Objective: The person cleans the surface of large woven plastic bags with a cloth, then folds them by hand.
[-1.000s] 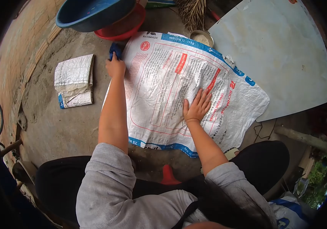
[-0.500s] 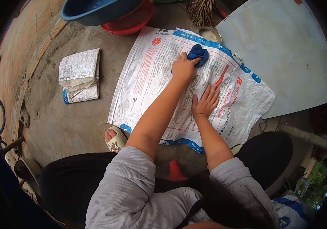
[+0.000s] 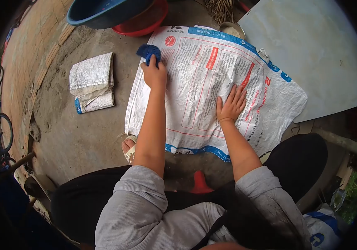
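A large white sack (image 3: 186, 96) with red and black print and blue bands lies spread on the ground. At its upper left edge my left hand (image 3: 155, 74) grips a bunched dark blue cloth (image 3: 149, 52), part of which hangs past the sack's edge. My right hand (image 3: 231, 106) rests flat on the printed right half of the sack, fingers spread, holding nothing.
A folded white sack (image 3: 91, 81) lies at the left on the concrete. Blue (image 3: 103, 14) and red (image 3: 145, 25) basins stand at the top. Beyond the sack are a metal bowl (image 3: 233, 30) and a big pale sheet (image 3: 307, 58); a sandaled foot (image 3: 129, 146) is below.
My left hand has moved left with the blue cloth, from the sack's upper middle to its upper left edge. My right hand is still flat on the sack.
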Demonstrator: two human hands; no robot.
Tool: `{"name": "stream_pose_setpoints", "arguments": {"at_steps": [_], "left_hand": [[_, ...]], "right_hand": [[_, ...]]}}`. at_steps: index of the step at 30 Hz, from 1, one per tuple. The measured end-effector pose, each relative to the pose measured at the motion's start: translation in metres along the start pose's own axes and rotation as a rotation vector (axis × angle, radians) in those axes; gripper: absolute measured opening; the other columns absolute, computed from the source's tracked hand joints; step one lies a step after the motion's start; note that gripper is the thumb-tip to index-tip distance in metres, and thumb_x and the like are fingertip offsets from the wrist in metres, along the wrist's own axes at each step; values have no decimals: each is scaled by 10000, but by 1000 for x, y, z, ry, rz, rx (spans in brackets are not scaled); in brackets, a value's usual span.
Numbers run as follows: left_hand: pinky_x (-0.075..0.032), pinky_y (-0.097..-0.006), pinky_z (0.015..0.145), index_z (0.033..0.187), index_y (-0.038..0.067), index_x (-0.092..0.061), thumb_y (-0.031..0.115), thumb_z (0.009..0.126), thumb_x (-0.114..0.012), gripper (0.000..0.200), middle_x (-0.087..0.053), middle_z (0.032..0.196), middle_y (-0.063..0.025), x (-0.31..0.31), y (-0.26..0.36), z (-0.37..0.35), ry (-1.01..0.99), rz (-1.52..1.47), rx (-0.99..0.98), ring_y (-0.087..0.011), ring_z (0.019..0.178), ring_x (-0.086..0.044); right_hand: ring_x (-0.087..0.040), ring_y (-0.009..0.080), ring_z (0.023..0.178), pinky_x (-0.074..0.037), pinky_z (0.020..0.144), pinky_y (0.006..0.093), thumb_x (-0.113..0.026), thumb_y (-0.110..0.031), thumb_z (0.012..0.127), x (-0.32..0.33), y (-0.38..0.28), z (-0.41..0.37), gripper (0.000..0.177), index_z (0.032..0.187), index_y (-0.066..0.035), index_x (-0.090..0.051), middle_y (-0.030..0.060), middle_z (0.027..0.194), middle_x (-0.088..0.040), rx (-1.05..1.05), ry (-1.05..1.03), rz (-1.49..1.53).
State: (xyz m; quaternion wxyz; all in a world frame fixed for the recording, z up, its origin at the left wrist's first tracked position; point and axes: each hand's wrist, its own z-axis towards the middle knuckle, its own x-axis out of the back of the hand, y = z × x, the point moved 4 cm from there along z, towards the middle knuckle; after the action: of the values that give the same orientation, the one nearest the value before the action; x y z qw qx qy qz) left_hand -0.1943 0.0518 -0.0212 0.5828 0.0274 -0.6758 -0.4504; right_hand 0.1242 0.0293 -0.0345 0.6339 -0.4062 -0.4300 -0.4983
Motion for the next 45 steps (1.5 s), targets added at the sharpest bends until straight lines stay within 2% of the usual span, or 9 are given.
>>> {"name": "stream_pose_setpoints", "arguments": {"at_steps": [6,15,20,24,28,30,34,41,45], "left_hand": [[-518,-403,700,1181,334,-688,144,748,-648,474,-557,1066,-159,-34,135,-112,-284,-60,-824,-315,867,-595],[-539,-430,666,1191,354,-674,173,815,-635,419,-549,1001,-137,-30,57,-38,-183,154,-662,-326,848,-631],[-536,-456,701,1208,296,-656,215,806,-642,410,-532,1089,-152,2,-62,15,9,350,-364,-357,902,-628],[-532,-485,749,1250,206,-635,249,841,-598,413,-506,1141,-213,17,-71,29,102,337,39,-393,894,-635],[-527,-475,749,1217,138,-640,232,835,-608,395,-510,1161,-247,-9,14,0,137,13,-227,-424,883,-625],[-522,-475,716,1167,144,-661,184,806,-644,363,-525,1121,-219,-18,86,-40,-98,-142,-419,-409,870,-622],[-519,-429,694,1208,281,-672,162,790,-639,436,-547,1054,-157,-56,155,-124,-322,-65,-942,-328,880,-616],[-527,-437,698,1209,305,-671,144,797,-619,445,-550,1058,-154,-45,115,-71,-275,9,-660,-334,888,-617],[-532,-466,739,1222,300,-659,174,836,-583,413,-531,1120,-170,-36,20,12,-208,343,-347,-350,893,-628]], "right_hand": [[-189,410,1451,-159,1149,515,-494,-502,889,-1,0,0,798,1511,-45,-293,179,1597,-192,-17,4,-7],[-182,419,1449,-158,1147,523,-493,-499,898,0,1,0,789,1520,-61,-282,179,1596,-192,1,-3,4],[-180,415,1451,-164,1145,521,-486,-506,899,0,1,0,791,1522,-66,-280,175,1598,-188,-9,-7,-2],[-185,413,1451,-165,1145,521,-478,-517,898,-1,2,0,796,1524,-68,-279,170,1600,-190,-15,-23,-11],[-192,413,1449,-163,1146,520,-480,-517,896,-1,2,-2,797,1523,-69,-279,167,1599,-194,-12,-6,4],[-195,412,1449,-163,1148,517,-492,-513,893,-1,2,0,802,1525,-70,-275,166,1598,-199,-8,6,9],[-192,411,1451,-160,1150,514,-503,-507,892,-1,2,0,803,1526,-73,-271,167,1597,-200,-15,-8,-16],[-197,416,1448,-148,1152,520,-491,-505,894,-1,2,0,793,1523,-71,-282,175,1596,-200,-19,-7,5],[-197,416,1447,-151,1148,523,-475,-495,900,2,0,0,776,1515,-59,-294,182,1596,-197,-15,-2,17]]}}
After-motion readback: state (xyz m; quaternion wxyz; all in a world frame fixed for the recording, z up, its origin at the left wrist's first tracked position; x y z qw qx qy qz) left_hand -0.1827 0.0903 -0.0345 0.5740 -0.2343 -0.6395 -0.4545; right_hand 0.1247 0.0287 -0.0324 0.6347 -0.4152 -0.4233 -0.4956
